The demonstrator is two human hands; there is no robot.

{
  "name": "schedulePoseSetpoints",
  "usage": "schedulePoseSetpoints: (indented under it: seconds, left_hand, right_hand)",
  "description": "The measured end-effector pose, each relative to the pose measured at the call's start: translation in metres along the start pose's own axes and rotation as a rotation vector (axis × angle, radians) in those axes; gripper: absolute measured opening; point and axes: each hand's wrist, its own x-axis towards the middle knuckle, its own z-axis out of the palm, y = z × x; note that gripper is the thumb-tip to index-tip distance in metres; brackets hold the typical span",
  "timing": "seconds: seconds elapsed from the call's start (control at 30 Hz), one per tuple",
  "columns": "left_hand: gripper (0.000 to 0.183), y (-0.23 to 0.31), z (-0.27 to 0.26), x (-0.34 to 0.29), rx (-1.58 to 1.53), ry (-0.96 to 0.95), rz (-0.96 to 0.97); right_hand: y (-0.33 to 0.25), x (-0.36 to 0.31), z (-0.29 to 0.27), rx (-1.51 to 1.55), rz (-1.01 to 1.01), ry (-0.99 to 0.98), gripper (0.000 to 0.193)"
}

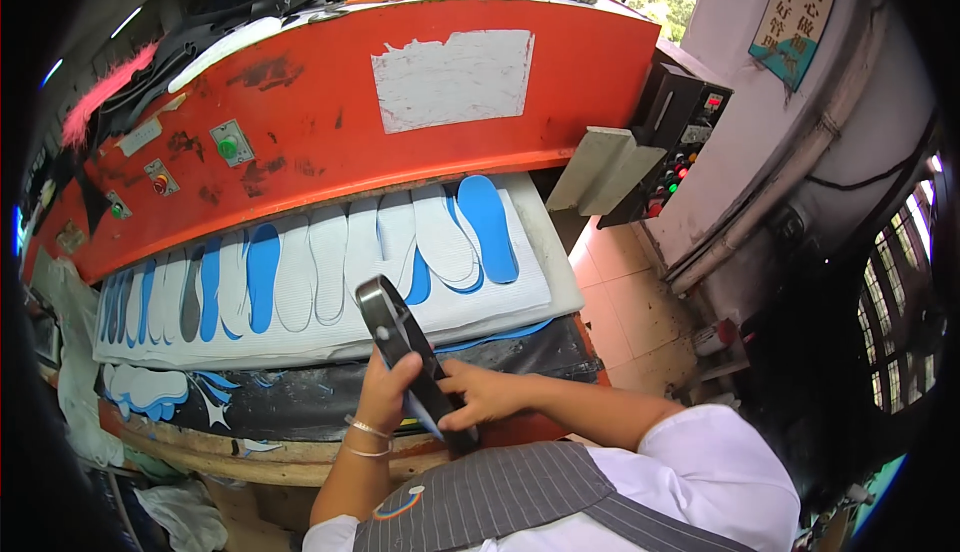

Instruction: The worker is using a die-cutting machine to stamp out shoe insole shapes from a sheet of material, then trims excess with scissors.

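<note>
Both my hands hold a dark metal cutting die [378, 302], a deep-walled, insole-shaped frame, tilted in front of my apron. My left hand [388, 392] grips its left side, thumb over the wall. On the right side, my right hand [485, 394] has its fingers on the lower part of the die. A bit of blue shows along the die's lower edge, but I cannot make out what it is. Beyond it, cut insoles, white [295, 277] and blue [487, 232], overlap in a long row on a white ribbed sheet [520, 297].
A red press beam [330, 102] with buttons spans the far side above the sheet. At the right stands a black control box [680, 137] with lit lamps. White and blue offcuts [150, 389] lie at the front left, near the wooden edge [260, 464].
</note>
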Motion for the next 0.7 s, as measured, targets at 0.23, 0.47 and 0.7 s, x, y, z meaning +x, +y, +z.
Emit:
schedulePoseSetpoints:
  seconds: [0.23, 0.47, 0.7]
  left_hand:
    - [0.076, 0.079, -0.078, -0.071, 1.119, 0.070, 0.045]
    - [0.036, 0.121, -0.217, -0.248, 1.100, 0.986, -0.022]
    - [0.044, 0.101, -0.131, -0.160, 0.181, 0.784, 0.331]
  right_hand:
    - [-0.032, 0.033, 0.016, -0.021, -0.022, -0.257, 0.060]
    - [-0.012, 0.053, -0.012, -0.398, -0.021, -0.219, 0.049]
    - [0.093, 0.102, -0.201, -0.545, 0.504, 1.149, 0.053]
